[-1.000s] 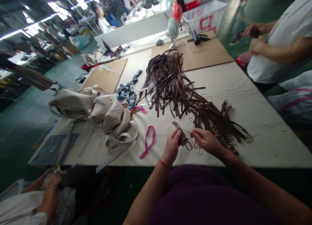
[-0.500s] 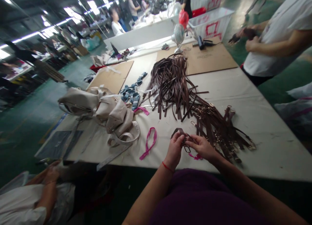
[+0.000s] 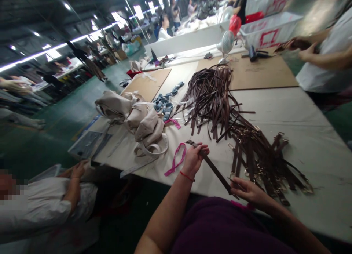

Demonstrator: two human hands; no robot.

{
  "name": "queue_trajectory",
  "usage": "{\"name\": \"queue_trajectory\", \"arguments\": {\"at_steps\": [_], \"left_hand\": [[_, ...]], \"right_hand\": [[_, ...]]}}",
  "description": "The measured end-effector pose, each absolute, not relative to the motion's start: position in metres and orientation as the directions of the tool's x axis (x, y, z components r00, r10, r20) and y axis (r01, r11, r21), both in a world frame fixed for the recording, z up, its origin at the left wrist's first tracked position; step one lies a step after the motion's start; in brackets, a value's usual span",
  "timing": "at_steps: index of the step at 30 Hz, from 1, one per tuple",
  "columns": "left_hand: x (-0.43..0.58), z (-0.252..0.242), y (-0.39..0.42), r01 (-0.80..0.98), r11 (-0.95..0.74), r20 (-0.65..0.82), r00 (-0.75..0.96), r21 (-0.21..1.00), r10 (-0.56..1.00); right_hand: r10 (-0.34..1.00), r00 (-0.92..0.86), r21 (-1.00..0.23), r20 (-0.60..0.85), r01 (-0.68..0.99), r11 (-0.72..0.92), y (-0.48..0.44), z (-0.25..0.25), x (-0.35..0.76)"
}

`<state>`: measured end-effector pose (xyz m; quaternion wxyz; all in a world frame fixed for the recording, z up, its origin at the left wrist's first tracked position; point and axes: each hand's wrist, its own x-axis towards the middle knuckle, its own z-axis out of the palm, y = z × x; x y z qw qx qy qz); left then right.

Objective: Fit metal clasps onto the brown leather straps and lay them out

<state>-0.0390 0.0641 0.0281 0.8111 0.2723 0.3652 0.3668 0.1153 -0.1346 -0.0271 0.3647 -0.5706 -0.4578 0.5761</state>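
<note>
Dark brown leather strap [image 3: 214,169] — left hand [image 3: 194,159] closed on upper end, right hand [image 3: 249,191] loosely pinching lower end, held straight near front edge of white table [image 3: 316,162].

Fluorescent strip lights [image 3: 79,39] far ahead of the hands [image 3: 194,160] [image 3: 247,191] give bright, even light, with only soft shadows on the tabletop [image 3: 310,144]. Glare streaks the floor [image 3: 316,11] beyond them; wide-angle distortion bends the frame's edges.
</note>
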Motion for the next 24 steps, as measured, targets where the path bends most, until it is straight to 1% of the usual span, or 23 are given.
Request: {"name": "queue_trajectory", "arguments": {"at_steps": [2, 5, 8, 10, 15, 19, 21, 23, 24], "left_hand": [[-0.04, 0.029, 0.063, -0.392, 0.568, -0.391, 0.446, 0.724, 0.806], [-0.04, 0.028, 0.06, -0.384, 0.552, -0.36, 0.467, 0.74, 0.808], [-0.041, 0.028, 0.057, -0.379, 0.507, -0.287, 0.504, 0.774, 0.815], [-0.042, 0.029, 0.054, -0.376, 0.475, -0.236, 0.53, 0.795, 0.814], [-0.046, 0.034, 0.045, -0.327, 0.435, -0.173, 0.598, 0.839, 0.783], [-0.049, 0.033, 0.039, -0.231, 0.358, -0.14, 0.633, 0.905, 0.762], [-0.049, 0.03, 0.036, -0.119, 0.256, -0.126, 0.629, 0.959, 0.767], [-0.048, 0.027, 0.032, 0.038, 0.078, -0.085, 0.616, 0.996, 0.784], [-0.047, 0.026, 0.03, 0.121, -0.031, -0.049, 0.611, 0.992, 0.79]], "right_hand": [[0.94, -0.081, -0.938, -0.331, 0.139, -0.318, -0.136, -0.031, 0.115], [0.945, -0.048, -0.92, -0.323, 0.251, -0.302, -0.136, -0.034, 0.113], [0.959, 0.049, -0.893, -0.279, 0.355, -0.278, -0.132, -0.034, 0.111], [0.963, 0.136, -0.891, -0.231, 0.367, -0.266, -0.128, -0.03, 0.111], [0.932, 0.288, -0.92, -0.218, 0.258, -0.295, -0.109, -0.013, 0.116], [0.896, 0.421, -0.958, -0.142, 0.17, -0.232, -0.085, 0.007, 0.118], [0.889, 0.447, -0.975, -0.098, 0.137, -0.177, -0.069, 0.017, 0.119], [0.894, 0.442, -0.989, -0.077, 0.079, -0.124, -0.05, 0.026, 0.12], [0.899, 0.432, -0.993, -0.074, 0.049, -0.105, -0.041, 0.029, 0.12]]}}
